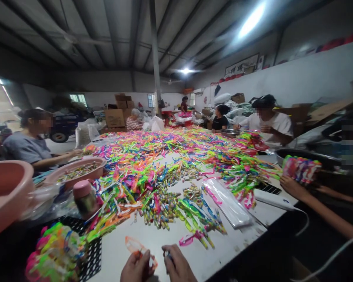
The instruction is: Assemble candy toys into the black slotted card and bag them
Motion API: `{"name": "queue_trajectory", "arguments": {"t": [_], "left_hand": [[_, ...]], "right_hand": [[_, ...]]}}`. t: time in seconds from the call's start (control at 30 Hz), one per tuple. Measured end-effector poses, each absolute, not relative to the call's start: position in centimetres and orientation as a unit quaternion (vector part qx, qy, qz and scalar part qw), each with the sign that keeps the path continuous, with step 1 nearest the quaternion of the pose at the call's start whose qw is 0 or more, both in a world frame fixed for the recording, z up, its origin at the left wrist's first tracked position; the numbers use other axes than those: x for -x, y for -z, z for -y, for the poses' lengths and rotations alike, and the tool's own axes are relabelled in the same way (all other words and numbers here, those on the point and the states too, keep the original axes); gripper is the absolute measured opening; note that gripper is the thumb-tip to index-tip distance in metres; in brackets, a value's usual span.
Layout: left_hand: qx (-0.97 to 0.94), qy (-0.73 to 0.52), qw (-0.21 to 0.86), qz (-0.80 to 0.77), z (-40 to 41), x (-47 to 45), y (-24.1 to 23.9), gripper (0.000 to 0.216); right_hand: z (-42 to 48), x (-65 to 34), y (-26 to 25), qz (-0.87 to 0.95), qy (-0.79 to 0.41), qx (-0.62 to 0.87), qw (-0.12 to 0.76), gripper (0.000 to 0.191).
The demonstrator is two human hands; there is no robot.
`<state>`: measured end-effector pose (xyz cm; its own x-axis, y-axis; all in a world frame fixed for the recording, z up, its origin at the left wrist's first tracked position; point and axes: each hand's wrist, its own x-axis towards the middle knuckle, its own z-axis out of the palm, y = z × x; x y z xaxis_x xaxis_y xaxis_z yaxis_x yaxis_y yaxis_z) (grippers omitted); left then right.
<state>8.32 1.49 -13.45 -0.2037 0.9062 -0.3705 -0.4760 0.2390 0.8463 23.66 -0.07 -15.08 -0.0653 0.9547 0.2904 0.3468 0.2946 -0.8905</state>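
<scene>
Orange plastic strip (134,245) being pinched in curled left hand (137,268).
Curling beside it, right hand (179,267) is gripping one small bluish piece (168,255).

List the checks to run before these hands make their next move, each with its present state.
1. Left hand pinches the orange plastic piece: ok.
2. Contents of right hand: cannot tell, fingers hide them.
3. Pile of small tubes lies just beyond both hands: ok.
4. Stack of clear bags lies flat right of that pile: ok.
5. Co-worker's hand is well apart from both: ok.
</scene>
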Motion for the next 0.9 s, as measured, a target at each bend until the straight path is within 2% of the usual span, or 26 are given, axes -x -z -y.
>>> {"name": "queue_trajectory", "arguments": {"t": [0.1,0.27,0.9], "left_hand": [[-0.192,-0.584,0.610,-0.500,-0.6,-8.5,11.2,0.043],[-0.181,-0.596,0.628,-0.467,0.4,-9.3,8.6,0.036],[-0.237,-0.572,0.619,-0.483,1.0,-10.2,9.1,0.043]], "right_hand": [[1.2,-24.6,13.1,0.668,-0.349,0.470,0.460,0.038],[2.1,-25.8,11.0,0.570,-0.474,0.479,0.469,0.039],[3.0,-26.0,10.6,0.471,-0.596,0.445,0.473,0.041]]}}
